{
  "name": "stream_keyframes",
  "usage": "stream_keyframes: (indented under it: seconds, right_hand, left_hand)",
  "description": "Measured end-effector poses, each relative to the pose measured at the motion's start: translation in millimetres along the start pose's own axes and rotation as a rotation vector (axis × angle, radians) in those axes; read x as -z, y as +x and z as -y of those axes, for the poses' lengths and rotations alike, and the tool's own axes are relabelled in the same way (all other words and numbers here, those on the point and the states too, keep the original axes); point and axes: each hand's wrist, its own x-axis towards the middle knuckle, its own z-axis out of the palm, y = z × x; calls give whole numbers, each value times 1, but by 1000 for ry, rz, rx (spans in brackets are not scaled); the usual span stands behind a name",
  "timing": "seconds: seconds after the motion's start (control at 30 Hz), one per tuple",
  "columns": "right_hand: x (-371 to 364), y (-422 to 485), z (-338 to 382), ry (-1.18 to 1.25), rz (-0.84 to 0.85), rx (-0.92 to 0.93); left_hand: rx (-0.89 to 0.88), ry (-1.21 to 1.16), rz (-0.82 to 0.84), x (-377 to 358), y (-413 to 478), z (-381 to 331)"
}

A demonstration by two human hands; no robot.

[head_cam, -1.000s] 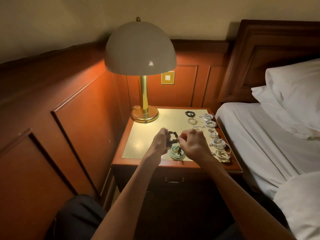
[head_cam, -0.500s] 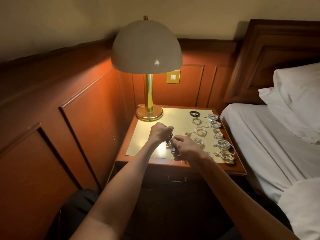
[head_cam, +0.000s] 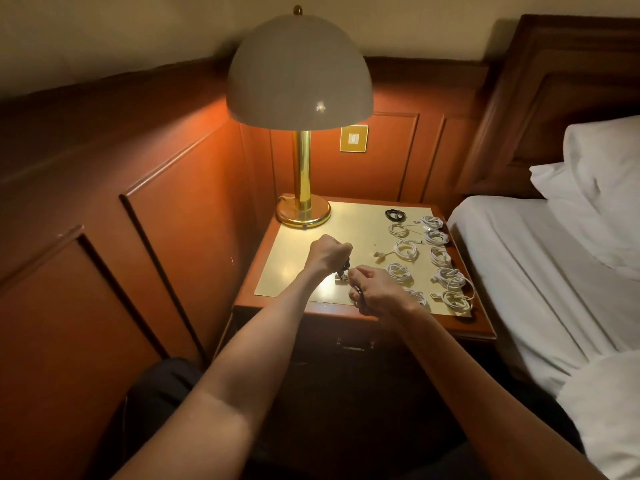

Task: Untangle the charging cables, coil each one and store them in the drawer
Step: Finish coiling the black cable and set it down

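Left hand (head_cam: 329,252) is clenched on the black charging cable (head_cam: 343,271), just above the counter (head_cam: 346,220). Right hand (head_cam: 379,294) pinches its near end, apparently keeping tension for coiling. The cable's axis slants far-left to near-right. White coiled cables (head_cam: 439,256) lie at right; the drawer (head_cam: 353,346) is closed.

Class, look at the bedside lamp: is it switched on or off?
On. The lamp throws a warm glow from under its shade onto the wall panelling and the nightstand top.
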Motion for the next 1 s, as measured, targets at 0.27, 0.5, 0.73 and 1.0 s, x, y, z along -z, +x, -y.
stream_keyframes:
  seconds: [0.27,0.5,0.73,1.0]
  right_hand:
    - [9,14,17,-18,-43,38]
    - [68,49,3,-488,-197,53]
    - [79,113,-14,-893,-295,28]
    - [73,112,-18,-1094,-455,328]
  left_hand:
    - [-31,37,-7,2,27,-19]
    - [173,-211,503,-13,55,1]
    - [52,15,309,-39,95,32]
    - [-69,224,-49,-46,98,56]
